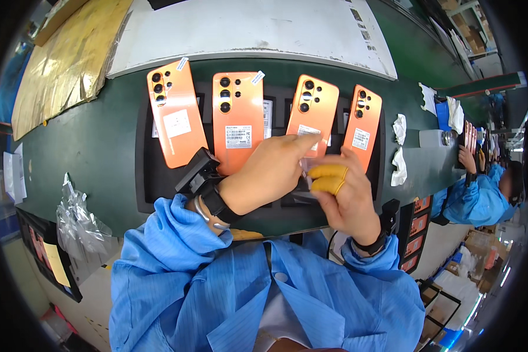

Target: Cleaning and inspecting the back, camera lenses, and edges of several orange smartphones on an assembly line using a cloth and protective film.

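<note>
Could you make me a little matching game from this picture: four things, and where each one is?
Things:
1. Orange phones
2. Clear plastic bag
3. Yellow finger covers
4. White board

Places:
A. By the near left corner of the green table
B. Along the table's far side, beyond the phones
C. On the person's right hand
D. Lying over the black tray

Pairs: 1-D, 2-A, 3-C, 4-B

A factory workshop — matching orange phones (239,120) lie in a row along a long green bench (114,146), a blue-coated co-worker (481,199) at a bench nearby, cartons (484,246) piled on the floor.
</note>
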The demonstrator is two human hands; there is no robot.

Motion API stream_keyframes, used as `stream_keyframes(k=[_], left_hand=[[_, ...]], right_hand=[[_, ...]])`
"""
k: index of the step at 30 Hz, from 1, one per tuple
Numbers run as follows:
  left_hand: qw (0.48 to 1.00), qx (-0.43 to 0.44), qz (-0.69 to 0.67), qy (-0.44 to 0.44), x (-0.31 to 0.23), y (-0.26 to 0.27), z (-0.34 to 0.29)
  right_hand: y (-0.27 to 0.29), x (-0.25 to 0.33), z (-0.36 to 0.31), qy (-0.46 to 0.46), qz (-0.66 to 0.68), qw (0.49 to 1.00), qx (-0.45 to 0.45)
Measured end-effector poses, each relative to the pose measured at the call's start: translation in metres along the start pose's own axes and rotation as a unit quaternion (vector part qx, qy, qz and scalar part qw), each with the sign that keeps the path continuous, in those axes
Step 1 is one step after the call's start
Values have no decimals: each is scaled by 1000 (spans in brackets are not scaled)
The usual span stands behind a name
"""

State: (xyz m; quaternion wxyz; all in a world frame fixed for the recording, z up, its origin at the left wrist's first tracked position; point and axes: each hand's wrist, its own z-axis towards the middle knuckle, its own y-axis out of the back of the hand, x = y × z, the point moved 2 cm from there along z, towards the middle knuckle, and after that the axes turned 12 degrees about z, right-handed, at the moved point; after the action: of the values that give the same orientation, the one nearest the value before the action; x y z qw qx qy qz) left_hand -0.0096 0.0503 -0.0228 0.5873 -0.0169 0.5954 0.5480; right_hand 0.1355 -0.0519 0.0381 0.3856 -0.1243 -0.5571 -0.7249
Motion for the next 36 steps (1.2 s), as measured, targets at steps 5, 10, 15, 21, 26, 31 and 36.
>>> stream_keyframes(k=[5,10,15,21,26,31,36], left_hand=[[998,4,50,-45,-4,4,-6],[981,35,186,-35,-15,13,-7],[965,-76,228,-104,-29,21,-6],[979,100,38,-171,-47,40,-37],[977,83,-148,-129,-45,87,-52],[991,30,-71,113,20,84,-41],[989,58,-26,131,37,84,-32]], right_hand=[[6,-1,-7,-34,90,990,-107],[-13,-33,6,-129,62,972,-184],[-21,-49,12,-92,-104,983,-120],[-23,-51,11,-89,-139,979,-118],[-25,-46,16,-105,-146,977,-115],[-17,-34,48,-95,-148,977,-120],[-39,-42,110,-57,-148,975,-158]])
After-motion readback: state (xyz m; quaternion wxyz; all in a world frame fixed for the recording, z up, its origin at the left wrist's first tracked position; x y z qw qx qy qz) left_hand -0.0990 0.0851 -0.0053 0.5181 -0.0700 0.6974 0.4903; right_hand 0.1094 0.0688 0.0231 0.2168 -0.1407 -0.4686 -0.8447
